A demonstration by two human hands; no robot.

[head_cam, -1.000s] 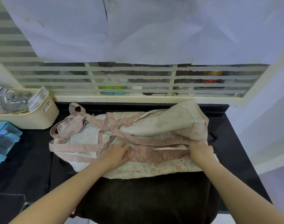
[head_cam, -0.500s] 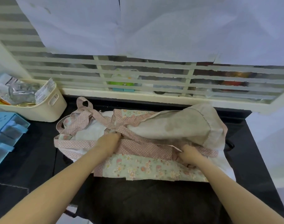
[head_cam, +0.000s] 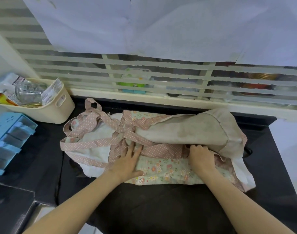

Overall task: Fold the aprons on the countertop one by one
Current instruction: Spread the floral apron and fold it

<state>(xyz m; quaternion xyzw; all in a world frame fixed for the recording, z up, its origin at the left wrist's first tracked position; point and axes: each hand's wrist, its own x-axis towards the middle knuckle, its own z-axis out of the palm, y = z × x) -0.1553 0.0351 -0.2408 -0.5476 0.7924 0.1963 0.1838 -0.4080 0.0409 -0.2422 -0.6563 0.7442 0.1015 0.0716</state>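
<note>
A: Left hand [head_cam: 129, 163]?

B: Flat, palm down, fingers [head_cam: 133, 150] straight and slightly spread, pressing on the pink polka-dot straps and floral band of the cream-and-pink cloth apron [head_cam: 163, 139]. Gripping nothing.

A: Right hand [head_cam: 201, 157]?

B: Fingers [head_cam: 195, 147] curled, tips tucked under the edge of the beige folded-over flap, bunching the pink dotted fabric. It grips the apron.

A: Where does the apron lie?

B: Spread across the black table [head_cam: 43, 166], middle to right, just below the slatted cream window grille [head_cam: 161, 73]. The beige reverse side is turned over the right half; the straps lie crossed and looped on the left. A dark cloth [head_cam: 152, 205] sits under its near edge.

A: Any writing?

B: Packets in the cream plastic basket [head_cam: 60, 107], far left, carry small print, too blurred to read. A light blue plastic drawer unit [head_cam: 7, 137] stands at the left edge, unlabelled.
</note>
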